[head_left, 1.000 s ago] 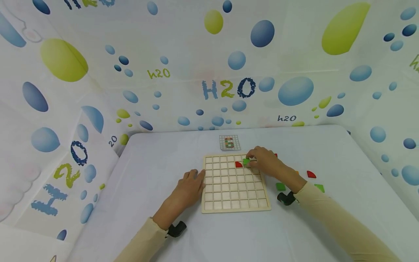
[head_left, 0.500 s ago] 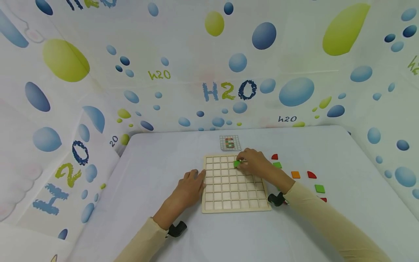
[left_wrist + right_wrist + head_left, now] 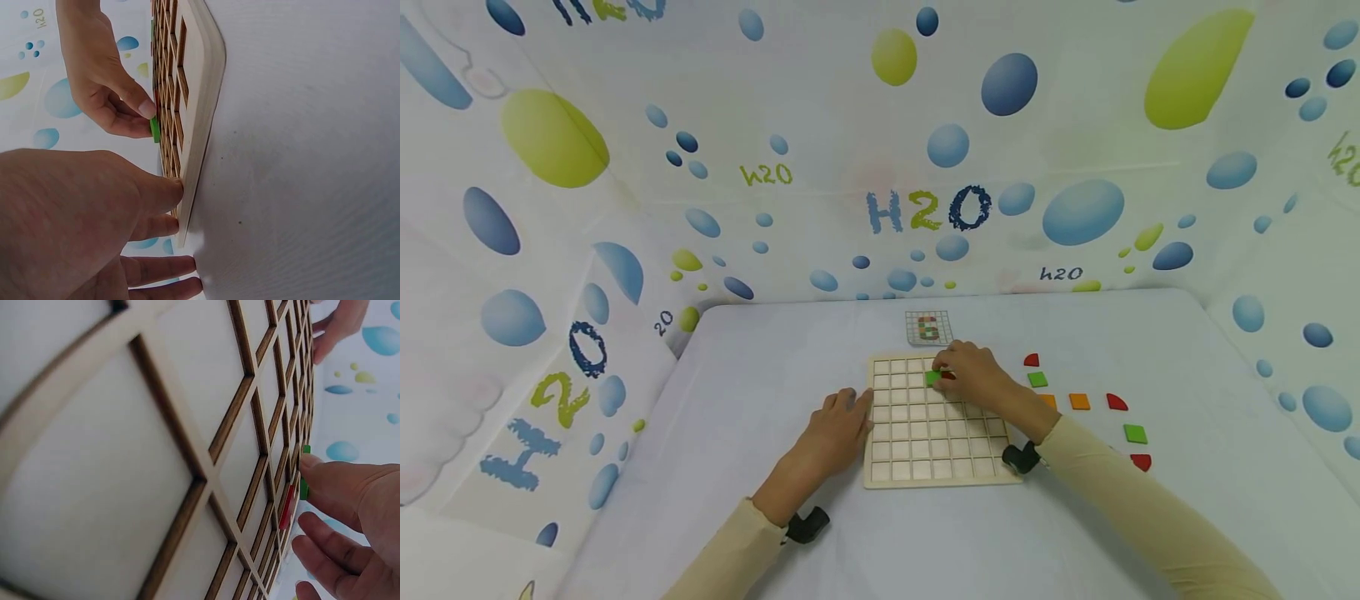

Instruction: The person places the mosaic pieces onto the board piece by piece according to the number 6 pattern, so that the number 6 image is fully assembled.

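Observation:
A wooden grid board (image 3: 940, 450) lies on the white-covered table. My left hand (image 3: 837, 429) rests against the board's left edge; in the left wrist view its thumb and a finger touch the frame, while other fingers reach the tabletop. With thumb and fingers, my right hand (image 3: 973, 375) pinches a green square tile (image 3: 932, 378) over the upper part of the grid. Seen from the right wrist, that tile stands tilted at the grid, near a red tile (image 3: 287, 507) in a cell. The right hand partly covers both tiles.
Right of the board lie loose tiles: a red quarter-round one (image 3: 1116, 402), an orange square (image 3: 1078, 402), a green square (image 3: 1135, 433) and several others. A small gridded card (image 3: 928, 327) with a coloured pattern lies behind the board.
My right hand has moved left across the upper grid with the green tile, passing the red tile. The left hand has stayed at the board's edge.

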A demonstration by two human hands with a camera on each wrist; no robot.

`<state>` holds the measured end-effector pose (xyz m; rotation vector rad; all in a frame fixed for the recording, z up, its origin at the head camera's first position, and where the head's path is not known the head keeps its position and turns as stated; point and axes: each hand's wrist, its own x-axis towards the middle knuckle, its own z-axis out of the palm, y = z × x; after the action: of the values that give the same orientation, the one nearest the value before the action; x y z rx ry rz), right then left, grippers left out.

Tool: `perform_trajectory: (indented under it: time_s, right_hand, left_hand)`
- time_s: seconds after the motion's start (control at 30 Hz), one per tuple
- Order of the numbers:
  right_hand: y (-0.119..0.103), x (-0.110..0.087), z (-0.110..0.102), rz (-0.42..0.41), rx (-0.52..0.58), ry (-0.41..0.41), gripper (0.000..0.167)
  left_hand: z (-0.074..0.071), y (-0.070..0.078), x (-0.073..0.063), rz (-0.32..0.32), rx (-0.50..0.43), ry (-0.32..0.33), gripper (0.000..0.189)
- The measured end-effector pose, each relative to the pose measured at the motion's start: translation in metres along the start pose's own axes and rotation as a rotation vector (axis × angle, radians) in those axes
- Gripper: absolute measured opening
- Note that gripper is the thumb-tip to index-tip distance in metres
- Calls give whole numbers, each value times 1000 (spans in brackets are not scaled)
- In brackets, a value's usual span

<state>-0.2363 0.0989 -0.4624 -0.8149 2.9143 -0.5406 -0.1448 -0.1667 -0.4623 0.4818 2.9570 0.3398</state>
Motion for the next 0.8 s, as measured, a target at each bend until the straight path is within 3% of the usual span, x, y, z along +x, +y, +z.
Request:
perform_trajectory:
  time_s: [0.8]
  right_hand:
    - [-4, -2, 1, 5, 29, 17, 30]
  left_hand:
    - [1, -2, -1, 4, 7, 9, 51]
